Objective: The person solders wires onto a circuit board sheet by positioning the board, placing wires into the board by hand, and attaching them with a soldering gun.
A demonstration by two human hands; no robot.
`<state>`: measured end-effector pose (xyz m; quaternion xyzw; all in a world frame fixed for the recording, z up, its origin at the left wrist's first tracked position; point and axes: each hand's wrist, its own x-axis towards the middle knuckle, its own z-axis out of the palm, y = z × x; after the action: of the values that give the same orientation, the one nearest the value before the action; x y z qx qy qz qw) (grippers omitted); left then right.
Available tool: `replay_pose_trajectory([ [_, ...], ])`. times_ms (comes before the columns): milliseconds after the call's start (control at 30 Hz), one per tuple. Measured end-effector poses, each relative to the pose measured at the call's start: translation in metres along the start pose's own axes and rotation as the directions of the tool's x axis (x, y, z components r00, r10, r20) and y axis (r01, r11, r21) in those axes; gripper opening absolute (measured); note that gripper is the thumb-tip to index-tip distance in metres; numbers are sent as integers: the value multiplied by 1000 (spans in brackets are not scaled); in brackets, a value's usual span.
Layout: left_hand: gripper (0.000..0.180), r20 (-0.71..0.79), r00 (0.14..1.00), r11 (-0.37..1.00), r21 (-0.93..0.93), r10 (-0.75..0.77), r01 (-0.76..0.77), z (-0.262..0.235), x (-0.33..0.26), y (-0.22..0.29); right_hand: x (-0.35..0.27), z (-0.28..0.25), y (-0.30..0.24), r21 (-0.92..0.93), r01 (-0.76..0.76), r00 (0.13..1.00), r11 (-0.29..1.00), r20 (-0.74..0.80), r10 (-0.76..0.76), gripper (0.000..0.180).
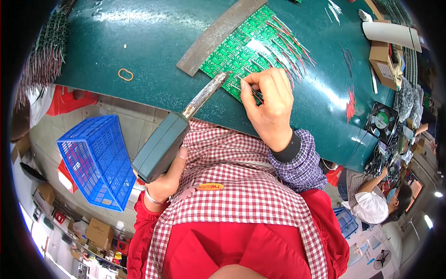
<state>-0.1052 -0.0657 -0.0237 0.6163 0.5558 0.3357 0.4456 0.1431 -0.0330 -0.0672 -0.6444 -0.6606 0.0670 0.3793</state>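
My left hand (168, 180) is wrapped round the boxy dark-green handle of a soldering gun (162, 145). Its long metal tip reaches up and right to the near edge of a green circuit board panel (227, 50). Over that same edge, my right hand (273, 104) has thumb and forefinger pinched together on a thin wire, mostly covered by the fingers. Rows of red, black and white wires (289, 43) stick out from the panel's right side. A flat grey-brown metal bar (211, 39) lies along the panel's left edge.
On the green table (116, 44) lie a rubber band (125, 74), loose red wires (350, 104) and dark wires (346, 58). A black fan (382, 122) and cardboard box (383, 65) stand right. Wired boards hang far left. A blue crate (97, 160) sits below; another person (374, 207) works at right.
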Motion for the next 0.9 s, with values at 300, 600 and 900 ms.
replay_pose_trajectory([
  [300, 27, 83, 989, 992, -4, -124, 125, -3, 5, 10, 1, -2, 0, -19, 24, 1000, 1000, -19, -25, 17],
  [600, 39, -27, 979, 978, 41, -202, 203, -4, 2, -10, 29, -77, 65, -179, -197, 963, 964, -219, 156, 9],
  [900, 35, -98, 979, 982, -76, -178, 171, 9, 1, -12, 47, -117, 186, -425, -232, 971, 875, -157, 181, 9],
])
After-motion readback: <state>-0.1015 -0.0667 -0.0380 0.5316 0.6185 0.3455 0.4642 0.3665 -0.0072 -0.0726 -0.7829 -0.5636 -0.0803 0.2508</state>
